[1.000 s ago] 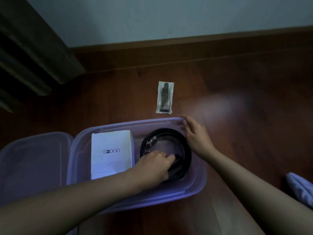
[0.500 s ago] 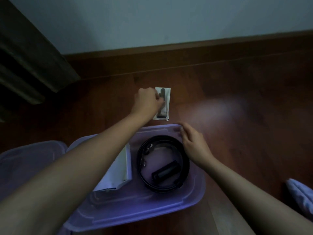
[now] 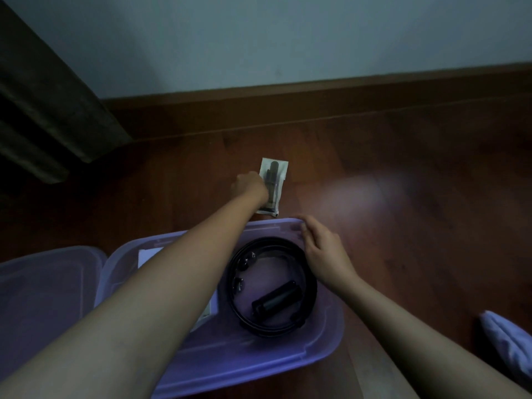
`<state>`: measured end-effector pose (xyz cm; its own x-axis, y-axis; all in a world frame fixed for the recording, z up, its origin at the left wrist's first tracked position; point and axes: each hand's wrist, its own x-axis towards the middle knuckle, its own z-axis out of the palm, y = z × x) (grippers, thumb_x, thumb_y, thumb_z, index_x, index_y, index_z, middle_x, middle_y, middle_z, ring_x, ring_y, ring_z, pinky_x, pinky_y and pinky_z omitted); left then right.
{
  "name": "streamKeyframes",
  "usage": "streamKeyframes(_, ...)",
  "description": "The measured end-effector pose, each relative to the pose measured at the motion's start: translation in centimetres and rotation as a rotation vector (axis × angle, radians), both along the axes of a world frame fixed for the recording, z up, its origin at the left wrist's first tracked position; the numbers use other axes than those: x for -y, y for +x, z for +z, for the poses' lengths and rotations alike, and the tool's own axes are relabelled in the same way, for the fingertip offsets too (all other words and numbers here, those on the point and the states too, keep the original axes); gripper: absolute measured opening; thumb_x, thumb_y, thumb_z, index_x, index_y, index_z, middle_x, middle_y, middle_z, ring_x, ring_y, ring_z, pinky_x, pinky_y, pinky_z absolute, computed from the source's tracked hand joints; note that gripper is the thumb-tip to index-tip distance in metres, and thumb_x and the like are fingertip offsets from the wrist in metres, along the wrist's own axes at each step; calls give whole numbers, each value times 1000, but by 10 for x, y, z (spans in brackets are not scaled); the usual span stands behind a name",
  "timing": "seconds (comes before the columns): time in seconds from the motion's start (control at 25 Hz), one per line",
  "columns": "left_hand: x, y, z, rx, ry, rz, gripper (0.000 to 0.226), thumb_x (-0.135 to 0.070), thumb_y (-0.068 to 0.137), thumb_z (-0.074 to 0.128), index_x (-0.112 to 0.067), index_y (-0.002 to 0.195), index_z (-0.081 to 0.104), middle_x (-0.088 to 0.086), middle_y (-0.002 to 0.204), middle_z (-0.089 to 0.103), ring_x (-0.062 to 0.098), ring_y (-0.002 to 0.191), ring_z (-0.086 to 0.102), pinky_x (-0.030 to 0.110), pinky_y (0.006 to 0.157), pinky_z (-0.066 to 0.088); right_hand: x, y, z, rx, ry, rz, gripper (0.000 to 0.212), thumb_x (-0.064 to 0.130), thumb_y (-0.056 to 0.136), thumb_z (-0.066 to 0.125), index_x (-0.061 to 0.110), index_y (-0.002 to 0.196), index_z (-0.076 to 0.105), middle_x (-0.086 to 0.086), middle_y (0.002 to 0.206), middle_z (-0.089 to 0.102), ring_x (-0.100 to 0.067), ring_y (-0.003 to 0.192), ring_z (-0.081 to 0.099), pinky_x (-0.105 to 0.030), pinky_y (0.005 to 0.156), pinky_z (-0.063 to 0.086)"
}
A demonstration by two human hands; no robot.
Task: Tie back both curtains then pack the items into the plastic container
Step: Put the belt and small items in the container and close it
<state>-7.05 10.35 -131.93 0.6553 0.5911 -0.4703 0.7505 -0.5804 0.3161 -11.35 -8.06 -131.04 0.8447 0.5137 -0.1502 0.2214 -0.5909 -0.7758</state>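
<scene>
Over on the left, the white box (image 3: 149, 254) sits in the plastic container (image 3: 331, 335) right under the reaching forearm, so a low swing back could drag across it. The left hand (image 3: 250, 187) is out past the far rim, down on the sealed packet (image 3: 275, 182) on the floor. Its fingers curl over the packet's left edge, but the back of the hand hides whether they've actually pinched it. That's the danger: slick wrapping, an edge-only hold, and it could slip free or skid away. The coiled belt (image 3: 273, 331) and black cylinder (image 3: 276, 300) fill the right half, so the packet may land on the coil and sit proud. The right hand (image 3: 325, 251) lies loose and flat-fingered on the far rim, gripping nothing, so a knock could shift the tub. As for writing, there's none legible on box or packet in this dim light.
</scene>
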Motion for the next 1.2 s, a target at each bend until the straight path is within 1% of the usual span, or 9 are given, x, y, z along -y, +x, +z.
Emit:
streamKeyframes(0.16, -11, -9, 3, 13, -104, 22, 29, -12, 89, 60, -1, 116, 59, 17, 122, 60, 30, 110, 59, 32, 83, 49, 0, -1, 2, -7, 6, -10, 27, 17, 98, 41, 22, 117, 58, -5, 111, 69, -23, 103, 63, -36, 88, 49)
streamKeyframes(0.4, -40, -32, 24, 528, -492, 263, 5, -12, 96, 46, -17, 97, 44, 16, 114, 57, 28, 85, 63, 30, 51, 58, -2, -2, 2, 10, 2, -10, 27, 16, 98, 41, 21, 117, 58, -7, 110, 69, -25, 102, 64, -38, 88, 49)
streamKeyframes(0.56, -52, -58, 60, 706, -718, 233, 9, -6, 96, 45, -14, 100, 44, 7, 94, 61, 12, 66, 64, 28, 50, 56, -1, -1, 2, 17, 7, 5, 26, 17, 98, 41, 21, 115, 59, -5, 107, 70, -24, 101, 65, -38, 88, 50)
streamKeyframes(0.76, -67, -124, 86, 613, -590, -180, 33, -13, 77, 47, -31, 89, 71, -3, 74, 67, 7, 56, 53, 15, 53, 40, 1, 0, 0, 35, -2, 6, 27, 15, 98, 40, 21, 116, 59, -6, 109, 70, -25, 102, 65, -37, 87, 50)
streamKeyframes(0.84, -67, -143, 94, 482, -583, -371, 26, -20, 85, 57, -40, 95, 71, 2, 89, 71, 18, 69, 62, 18, 64, 46, 1, 0, -1, 45, -8, 14, 27, 15, 98, 40, 20, 117, 59, -7, 110, 69, -25, 103, 64, -36, 87, 50)
streamKeyframes(0.92, -59, -153, 98, 348, -555, -524, 22, -30, 83, 68, -43, 101, 67, -11, 97, 70, 9, 78, 67, 19, 62, 51, 1, 1, -3, 26, -18, 17, 27, 15, 98, 40, 20, 117, 59, -7, 110, 69, -26, 103, 64, -34, 86, 48)
streamKeyframes(1.0, -51, -154, 95, 316, -396, -637, 26, -39, 80, 69, -45, 105, 64, -4, 83, 72, 14, 62, 64, 26, 54, 49, 0, 0, -2, 22, -29, 23, 29, 18, 98, 39, 19, 120, 58, -8, 112, 67, -25, 106, 61, -27, 85, 43)
streamKeyframes(1.08, -45, -155, 92, 351, -315, -656, 28, -43, 81, 67, -42, 109, 63, 5, 70, 70, 17, 48, 55, 26, 49, 43, -1, -3, 6, 209, -35, -19, 36, 27, 96, 37, 16, 125, 55, -10, 115, 61, -25, 108, 55, -24, 86, 35)
streamKeyframes(1.2, -43, -157, 93, 397, -393, -559, 33, -34, 82, 69, -33, 114, 64, -12, 80, 70, 7, 48, 57, 17, 49, 45, -2, -24, 28, 519, 24, -41, 35, 35, 91, 39, 13, 112, 57, -6, 102, 61, -22, 92, 54, -29, 81, 38)
